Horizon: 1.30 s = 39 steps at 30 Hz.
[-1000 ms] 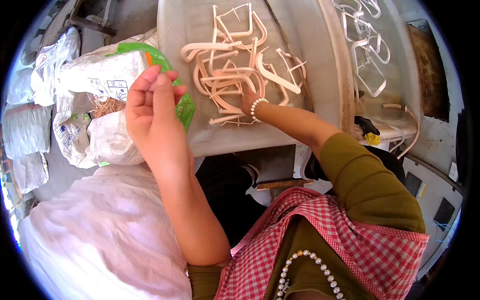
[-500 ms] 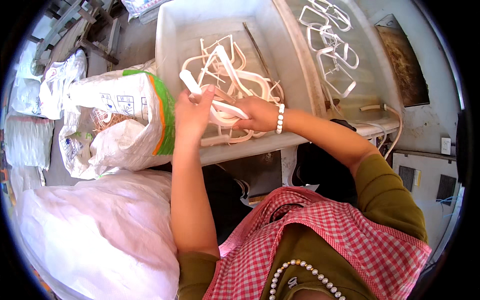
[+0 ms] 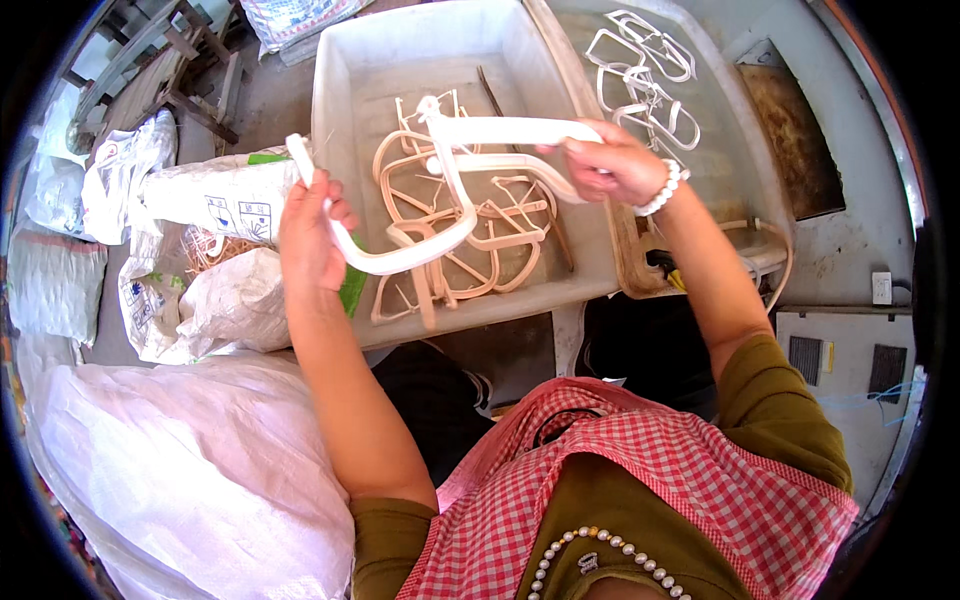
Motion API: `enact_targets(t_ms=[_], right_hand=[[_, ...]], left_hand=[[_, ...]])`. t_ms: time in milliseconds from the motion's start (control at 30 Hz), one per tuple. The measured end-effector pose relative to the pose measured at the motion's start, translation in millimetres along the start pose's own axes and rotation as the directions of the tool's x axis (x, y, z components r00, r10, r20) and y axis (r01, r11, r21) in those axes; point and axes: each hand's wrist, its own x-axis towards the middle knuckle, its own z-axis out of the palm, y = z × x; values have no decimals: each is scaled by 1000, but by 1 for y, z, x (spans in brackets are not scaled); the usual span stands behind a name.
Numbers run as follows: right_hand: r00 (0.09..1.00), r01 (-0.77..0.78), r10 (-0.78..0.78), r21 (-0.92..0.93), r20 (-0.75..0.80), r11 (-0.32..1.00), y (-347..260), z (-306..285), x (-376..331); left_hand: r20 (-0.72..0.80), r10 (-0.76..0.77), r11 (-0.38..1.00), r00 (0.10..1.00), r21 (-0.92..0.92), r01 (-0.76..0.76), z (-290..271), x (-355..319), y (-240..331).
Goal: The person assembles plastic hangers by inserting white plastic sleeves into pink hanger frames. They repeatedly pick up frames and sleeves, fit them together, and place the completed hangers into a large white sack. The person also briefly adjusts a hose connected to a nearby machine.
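Note:
A large curved cream plastic frame piece (image 3: 440, 215) is lifted above a grey rectangular tub (image 3: 350, 100). My left hand (image 3: 308, 235) grips its left end, and my right hand (image 3: 610, 160) grips its upper right bar. Several more tan and cream frame pieces (image 3: 480, 235) lie tangled in the tub below it. A beaded bracelet circles my right wrist.
A second tub (image 3: 745, 150) to the right holds several white wire-like frames (image 3: 640, 70). An open printed sack (image 3: 215, 215) with more pieces stands left of the tub. A big white woven sack (image 3: 180, 460) lies at lower left. Wooden pallets are at upper left.
Both hands have lifted one frame piece out of the pile and spread apart along it. One second ago my left hand was raised, holding nothing, over the sack.

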Motion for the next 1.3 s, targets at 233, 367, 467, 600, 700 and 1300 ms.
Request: enact_targets(t_ms=[233,367,467,600,700,1300], right_hand=[[939,-336,-62,-864,-338,-376,31,-13,13],[651,-663,-535,-747,-538,-55,35,-76,57],[380,-396,-567,-682,-731,614,17,-116,61],[688,236,-290,-173,-665,956,-26,-9,43],[832,497,-354,290,-428,818,-27,12,27],[724,83,-157,-141,-672,987,73,35,61]], left_hand=[[53,24,916,998,399,-43,21,-11,-4],[56,-15,998,998,60,11,31,-12,1],[49,-37,994,998,-100,42,24,-9,-4],[-15,-72,982,997,-178,68,24,-11,-5],[-27,-52,986,998,-162,47,22,-6,-11],[222,-20,989,975,-142,53,58,-31,-18]])
